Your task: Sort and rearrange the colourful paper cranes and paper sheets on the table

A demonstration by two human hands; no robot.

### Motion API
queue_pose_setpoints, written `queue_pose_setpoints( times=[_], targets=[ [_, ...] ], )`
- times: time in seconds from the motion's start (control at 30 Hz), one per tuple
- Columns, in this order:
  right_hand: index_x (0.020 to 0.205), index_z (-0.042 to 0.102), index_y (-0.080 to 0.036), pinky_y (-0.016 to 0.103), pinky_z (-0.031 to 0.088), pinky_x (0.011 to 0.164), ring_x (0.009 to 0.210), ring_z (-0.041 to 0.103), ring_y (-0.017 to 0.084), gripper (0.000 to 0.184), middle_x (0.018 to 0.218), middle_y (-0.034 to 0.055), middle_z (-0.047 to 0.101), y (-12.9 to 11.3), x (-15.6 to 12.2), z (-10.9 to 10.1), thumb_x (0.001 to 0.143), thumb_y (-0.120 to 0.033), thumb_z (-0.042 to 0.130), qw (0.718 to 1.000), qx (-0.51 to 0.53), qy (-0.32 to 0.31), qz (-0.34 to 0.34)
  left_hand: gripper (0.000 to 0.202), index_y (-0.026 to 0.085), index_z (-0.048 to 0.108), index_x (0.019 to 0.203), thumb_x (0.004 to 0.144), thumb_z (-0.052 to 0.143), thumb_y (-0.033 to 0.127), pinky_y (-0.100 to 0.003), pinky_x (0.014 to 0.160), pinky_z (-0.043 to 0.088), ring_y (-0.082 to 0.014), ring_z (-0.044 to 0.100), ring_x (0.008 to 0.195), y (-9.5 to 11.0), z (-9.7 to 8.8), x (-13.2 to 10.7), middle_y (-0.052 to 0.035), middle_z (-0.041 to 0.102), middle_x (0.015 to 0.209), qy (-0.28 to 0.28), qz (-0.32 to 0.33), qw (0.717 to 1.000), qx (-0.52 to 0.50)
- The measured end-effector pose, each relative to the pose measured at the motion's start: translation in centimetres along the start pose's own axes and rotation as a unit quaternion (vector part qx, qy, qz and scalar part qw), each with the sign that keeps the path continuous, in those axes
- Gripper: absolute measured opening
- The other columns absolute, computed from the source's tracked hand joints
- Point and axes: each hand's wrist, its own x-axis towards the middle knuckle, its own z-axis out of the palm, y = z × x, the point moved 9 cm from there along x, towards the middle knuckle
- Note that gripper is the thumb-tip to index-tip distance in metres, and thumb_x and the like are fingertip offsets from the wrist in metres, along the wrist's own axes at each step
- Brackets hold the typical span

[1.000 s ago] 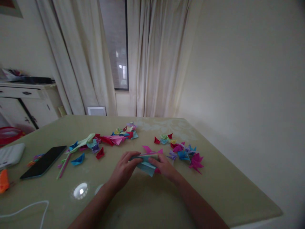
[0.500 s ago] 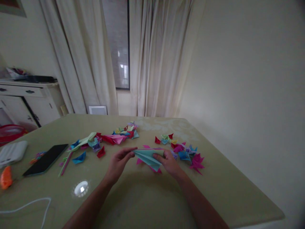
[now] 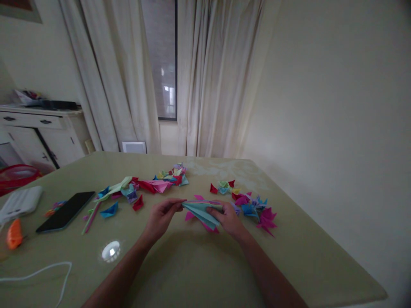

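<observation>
Head view: near the table's [image 3: 192, 273] left edge lie an orange object [image 3: 14, 234] and a black slab [image 3: 66, 212], then a blue paper boat [image 3: 109, 210]. Well in from either side edge, the left hand [image 3: 164, 218] pinches the pointed end of a light-blue folded paper [image 3: 199, 210]; the right hand [image 3: 228, 217], thumb on top, grips its other end. Magenta paper [image 3: 210, 227] shows beneath. Toward the right edge lies a magenta star [image 3: 267, 220].
</observation>
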Motion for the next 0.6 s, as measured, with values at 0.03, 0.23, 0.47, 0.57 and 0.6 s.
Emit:
queue_pose_setpoints(
  times=[0.03, 0.23, 0.47, 0.57, 0.6],
  targets=[
    [0.095, 0.082, -0.02, 0.035, 0.056, 0.075, 0.088, 0.07, 0.027, 0.035, 0.088, 0.0079, 0.076, -0.2, 0.0, -0.2, 0.089, -0.053, 0.072, 1.0, 0.001, 0.006, -0.004, 0.035, 0.019, 0.081, 0.107, 0.092, 0.067, 0.048, -0.035, 0.082, 0.067, -0.023, 0.08, 0.085, -0.2, -0.7, 0.6, -0.0075, 0.083, 0.093, 0.004, 0.005, 1.0, 0.031],
    [0.107, 0.082, -0.017, 0.039, 0.059, 0.08, 0.085, 0.071, 0.026, 0.042, 0.094, 0.0099, 0.079, -1.0, 0.2, -1.1, 0.09, -0.054, 0.07, 0.998, 0.044, 0.043, -0.021, 0.044, 0.013, 0.072, 0.127, 0.094, 0.046, 0.029, -0.04, 0.1, 0.059, -0.0262, 0.076, 0.108, -2.2, -12.5, 6.0, -0.014, 0.079, 0.123, 0.163, -0.055, 0.904, 0.392],
    [0.108, 0.083, -0.019, 0.041, 0.06, 0.079, 0.084, 0.073, 0.028, 0.043, 0.095, 0.0094, 0.081, -0.6, 0.3, -1.8, 0.089, -0.055, 0.071, 0.995, 0.06, 0.079, -0.021, 0.031, 0.017, 0.079, 0.102, 0.084, 0.056, 0.028, -0.043, 0.096, 0.057, -0.0351, 0.076, 0.107, -5.2, -17.2, 7.8, -0.0152, 0.082, 0.11, 0.036, -0.102, 0.846, 0.521],
    [0.11, 0.083, -0.018, 0.042, 0.06, 0.082, 0.086, 0.074, 0.028, 0.043, 0.097, 0.0103, 0.081, -0.9, 0.2, -1.7, 0.09, -0.054, 0.071, 0.996, 0.049, 0.075, -0.02, 0.025, 0.02, 0.079, 0.095, 0.073, 0.066, 0.021, -0.038, 0.089, 0.058, -0.0333, 0.077, 0.099, -6.1, -17.0, 7.3, -0.0133, 0.082, 0.103, -0.016, -0.115, 0.822, 0.557],
    [0.112, 0.083, -0.018, 0.042, 0.059, 0.083, 0.088, 0.074, 0.029, 0.044, 0.1, 0.0107, 0.081, -1.1, 0.2, -1.6, 0.09, -0.054, 0.07, 0.996, 0.051, 0.073, -0.023, 0.024, 0.02, 0.079, 0.092, 0.071, 0.067, 0.019, -0.038, 0.087, 0.058, -0.0335, 0.077, 0.096, -6.2, -16.8, 7.3, -0.0137, 0.082, 0.101, -0.027, -0.117, 0.814, 0.568]
  ],
)
